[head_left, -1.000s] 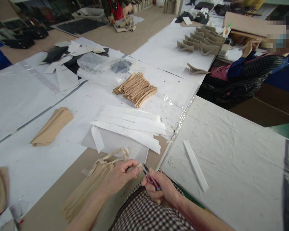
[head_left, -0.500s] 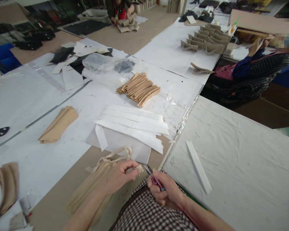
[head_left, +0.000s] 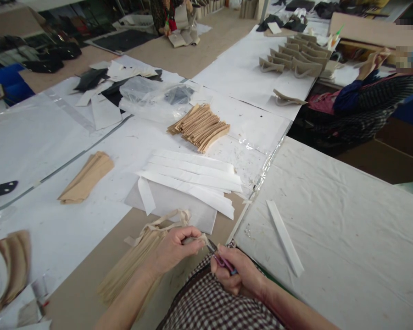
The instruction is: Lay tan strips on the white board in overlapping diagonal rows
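My left hand (head_left: pixel 179 250) pinches the end of a beige fabric strip (head_left: pixel 203 238), which pokes out past the thumb and forefinger. In my right hand (head_left: pixel 237 270) is a pair of small thread snips (head_left: pixel 221 260) with purple-pink handles. The blades touch or nearly touch the strip's end; their tips are partly hidden there. Under and beside my left forearm lies a bundle of long beige fabric strips (head_left: pixel 134 261), with a loose narrow band (head_left: pixel 172 217) curling at its far end.
White strips (head_left: pixel 189 174) lie on a grey sheet (head_left: pixel 199 219) beyond my hands. Farther off are a stack of tan pieces (head_left: pixel 203 128) and a clear plastic bag (head_left: pixel 151 98). One white strip (head_left: pixel 285 238) lies at right. A co-worker (head_left: pixel 365 96) sits at the right table.
The snips' blades and the strip's end have come together; before, a small gap lay between them. At the far table a co-worker's beige piece has been lifted.
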A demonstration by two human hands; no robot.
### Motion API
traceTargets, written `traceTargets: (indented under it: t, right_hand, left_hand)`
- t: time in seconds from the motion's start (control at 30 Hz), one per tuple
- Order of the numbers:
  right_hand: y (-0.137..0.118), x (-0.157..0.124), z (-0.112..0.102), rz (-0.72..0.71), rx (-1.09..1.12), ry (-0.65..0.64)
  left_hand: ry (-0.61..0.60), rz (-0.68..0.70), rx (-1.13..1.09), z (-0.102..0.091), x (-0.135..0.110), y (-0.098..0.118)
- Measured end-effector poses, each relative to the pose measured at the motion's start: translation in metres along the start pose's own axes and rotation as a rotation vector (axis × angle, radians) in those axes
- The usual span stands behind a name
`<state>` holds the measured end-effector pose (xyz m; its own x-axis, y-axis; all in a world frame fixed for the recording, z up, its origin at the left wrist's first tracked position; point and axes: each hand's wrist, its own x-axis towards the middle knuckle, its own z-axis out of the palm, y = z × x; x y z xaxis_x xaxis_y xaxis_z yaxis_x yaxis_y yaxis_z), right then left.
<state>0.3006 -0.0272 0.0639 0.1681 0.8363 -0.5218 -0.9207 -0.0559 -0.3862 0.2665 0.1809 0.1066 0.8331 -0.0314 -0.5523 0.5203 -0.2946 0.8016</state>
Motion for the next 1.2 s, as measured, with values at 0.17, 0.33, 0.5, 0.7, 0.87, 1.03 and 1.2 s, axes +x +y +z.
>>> traceTargets:
  t: [0.17, 0.33, 0.5, 0.7, 0.87, 1.03, 1.2]
  right_hand:
    - [0.002, -0.001, -0.003, 0.012, 0.006, -0.009]
    - [-0.002, -0.001, -0.001, 0.005, 0.018, -0.013]
    - [-0.002, -0.001, -0.001, 0.001, 0.016, -0.005]
    - [-0.004, -0.002, 0.001, -0.022, 0.006, 0.013]
    - [-0.003, -0.002, 0.001, -0.039, 0.019, 0.022]
    - [0.0, 0.002, 0.004, -0.096, 0.138, 0.075]
    - [-0.002, -0.008, -0.022, -0.177, 0.232, 0.277]
  left_hand:
    - [0.011, 0.007, 0.018, 0.001, 0.001, 0.0]
    - [-0.001, 0.003, 0.014, 0.003, 0.002, -0.001]
    - [0.014, 0.008, 0.034, 0.004, 0.001, 0.001]
    - [-0.02, 0.005, 0.054, 0.008, 0.001, 0.0]
    - [-0.02, -0.007, 0.07, 0.01, 0.001, 0.002]
    - [-0.052, 0.036, 0.06, 0.009, -0.001, 0.005]
    - [-0.023, -0.024, -0.063, -0.003, -0.013, 0.007]
